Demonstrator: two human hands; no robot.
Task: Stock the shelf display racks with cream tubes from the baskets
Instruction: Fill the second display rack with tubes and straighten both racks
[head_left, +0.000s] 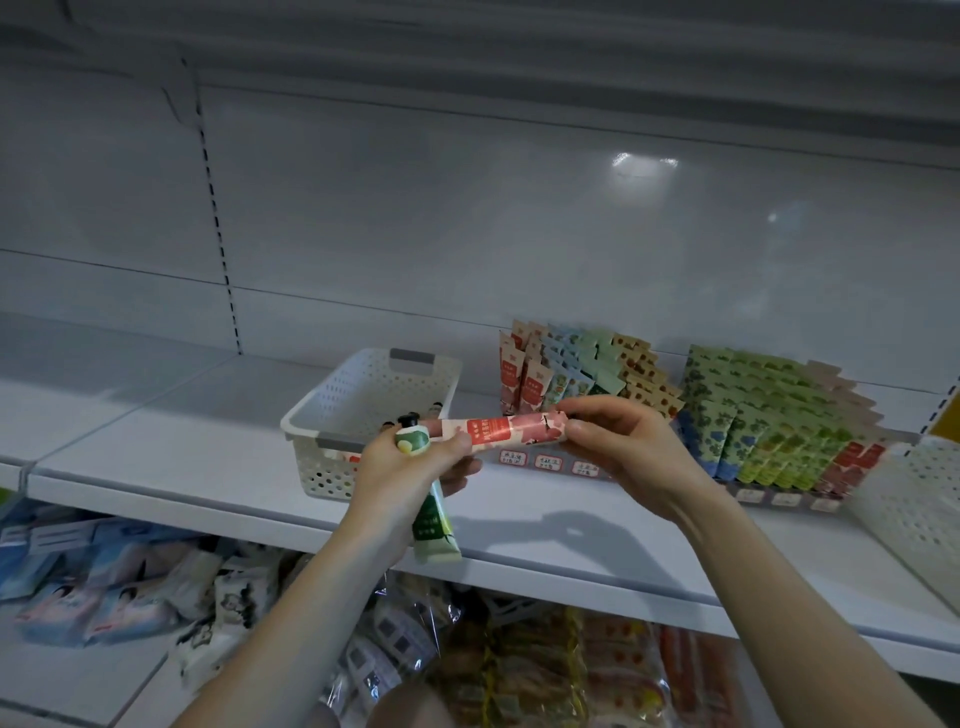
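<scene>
A pink-and-red plastic cream tube (501, 430) is held level just near of a white perforated plastic basket (332, 395), its ends pinched by the right hand (618, 441) and left hand (410, 467). The left hand also grips a green-and-white cream tube (434, 519) (cap up); so loaded, it may drop one.

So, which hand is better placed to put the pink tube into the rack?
Right. The right hand pinches the pink tube by its end, directly in front of the rack. The left hand is busy gripping the green tube, nearer the basket.
</scene>
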